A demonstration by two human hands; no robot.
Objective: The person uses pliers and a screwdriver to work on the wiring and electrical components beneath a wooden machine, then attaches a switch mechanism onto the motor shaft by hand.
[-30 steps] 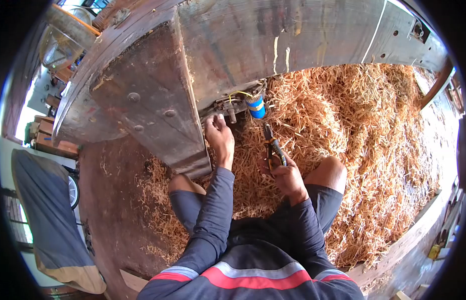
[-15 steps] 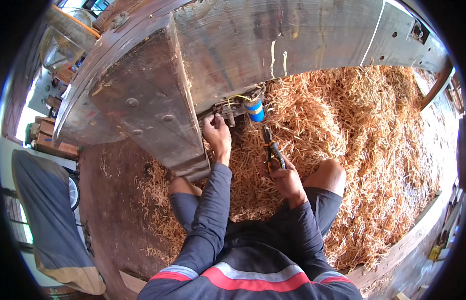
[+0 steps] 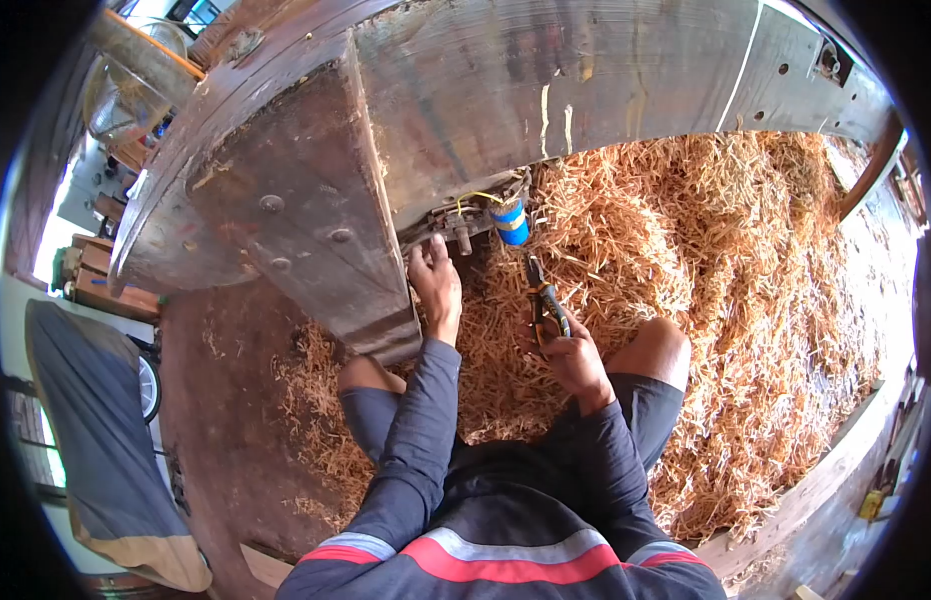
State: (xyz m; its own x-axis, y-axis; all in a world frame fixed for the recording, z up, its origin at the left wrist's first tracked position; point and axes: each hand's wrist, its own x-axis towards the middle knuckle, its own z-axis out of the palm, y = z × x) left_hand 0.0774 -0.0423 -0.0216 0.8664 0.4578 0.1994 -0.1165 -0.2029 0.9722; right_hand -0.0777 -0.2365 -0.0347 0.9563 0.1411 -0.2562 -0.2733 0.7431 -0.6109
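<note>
My right hand (image 3: 574, 358) is closed around the handles of pliers (image 3: 541, 290) with black and orange grips, their jaws pointing up toward the machine. My left hand (image 3: 438, 290) has its fingers stretched upward and apart, just below a small rusty metal mechanism (image 3: 463, 232) under the machine's edge. Whether a fingertip touches it, I cannot tell. A blue cylinder (image 3: 510, 228) with a pale band hangs to the right of that mechanism, above the pliers' tip. Near it runs a thin yellow wire (image 3: 473, 197).
A large worn metal housing (image 3: 546, 90) arches overhead, with a slanted metal panel (image 3: 316, 200) left of my left arm. Wood shavings (image 3: 746, 330) are heaped to the right and below. A grey cover (image 3: 101, 430) drapes something at the left; a wooden plank (image 3: 786, 520) lies lower right.
My left hand has drawn slightly down from the mechanism, and its fingers have gone from bent to stretched out. The right hand with the pliers stays almost in place.
</note>
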